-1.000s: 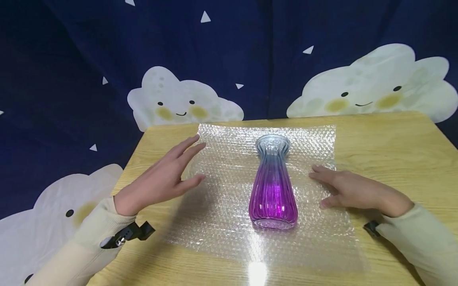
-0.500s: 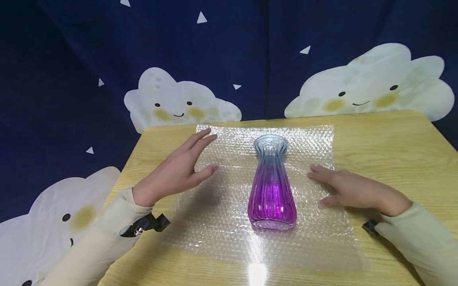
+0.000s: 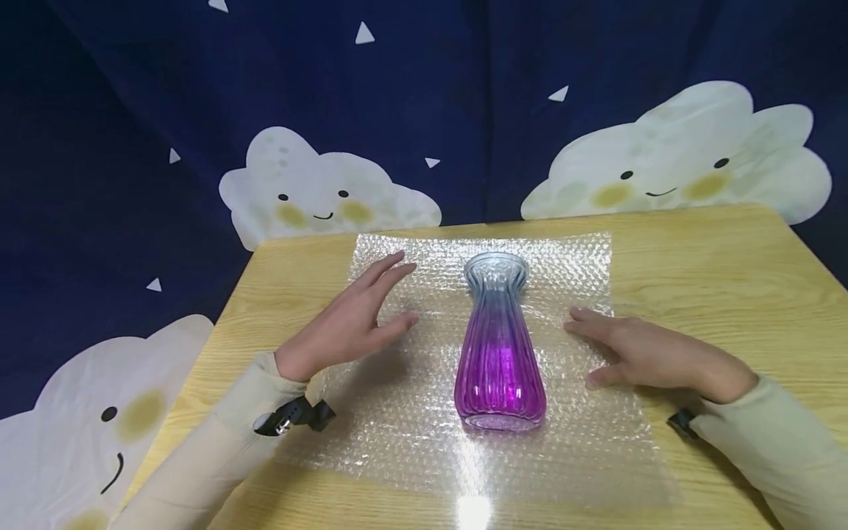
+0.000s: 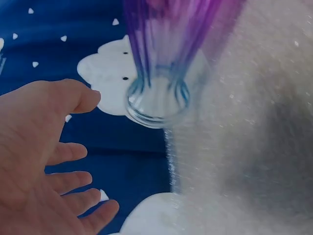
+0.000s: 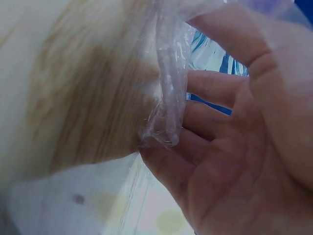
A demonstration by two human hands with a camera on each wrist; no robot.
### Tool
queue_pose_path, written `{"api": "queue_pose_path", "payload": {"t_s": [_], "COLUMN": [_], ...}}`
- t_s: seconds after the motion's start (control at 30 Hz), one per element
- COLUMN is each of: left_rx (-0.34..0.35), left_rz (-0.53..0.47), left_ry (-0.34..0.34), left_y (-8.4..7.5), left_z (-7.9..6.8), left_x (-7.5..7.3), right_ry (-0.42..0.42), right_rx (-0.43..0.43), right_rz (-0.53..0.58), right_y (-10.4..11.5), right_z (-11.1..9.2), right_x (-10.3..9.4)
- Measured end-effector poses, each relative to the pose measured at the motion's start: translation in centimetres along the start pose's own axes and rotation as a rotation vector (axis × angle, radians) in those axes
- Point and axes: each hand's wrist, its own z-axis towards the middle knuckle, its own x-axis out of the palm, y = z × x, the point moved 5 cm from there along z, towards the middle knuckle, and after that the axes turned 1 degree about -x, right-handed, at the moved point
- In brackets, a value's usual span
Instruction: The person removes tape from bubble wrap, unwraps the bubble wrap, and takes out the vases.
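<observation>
A ribbed glass vase (image 3: 500, 361), pale blue at the mouth and deepening to magenta at its base, lies on its side on a sheet of bubble wrap (image 3: 570, 456). Its mouth points to the far side of the table. My left hand (image 3: 351, 316) hovers over the wrap's left part, fingers spread, apart from the vase; the left wrist view shows its palm with nothing in it. On the other side, my right hand (image 3: 652, 353) is at the wrap's right edge with fingers extended. In the right wrist view, the wrap's edge (image 5: 173, 83) overlaps the fingertips.
The wooden table (image 3: 715, 258) extends past the wrap on both sides. Behind it hangs a dark blue curtain (image 3: 397, 81) with white clouds and triangles. Light glares off the tabletop near its front.
My left hand has moved right, from the wrap's left edge to over the sheet. The right hand and the vase have stayed in place; the head view has shifted slightly.
</observation>
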Motion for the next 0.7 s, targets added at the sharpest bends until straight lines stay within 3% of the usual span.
{"api": "queue_pose_path", "payload": {"t_s": [0.43, 0.7], "left_rx": [-0.068, -0.109], "left_rz": [-0.068, -0.132], "left_ry": [0.026, 0.070], "left_y": [3.1, 4.2], "left_z": [0.2, 0.1], "left_x": [2.3, 4.4], "right_ry": [-0.015, -0.008], "right_rx": [-0.005, -0.014], "right_rz": [-0.013, -0.005], "right_y": [-0.1, 0.0], "right_z": [-0.3, 0.0], "right_x": [-0.1, 0.0]}}
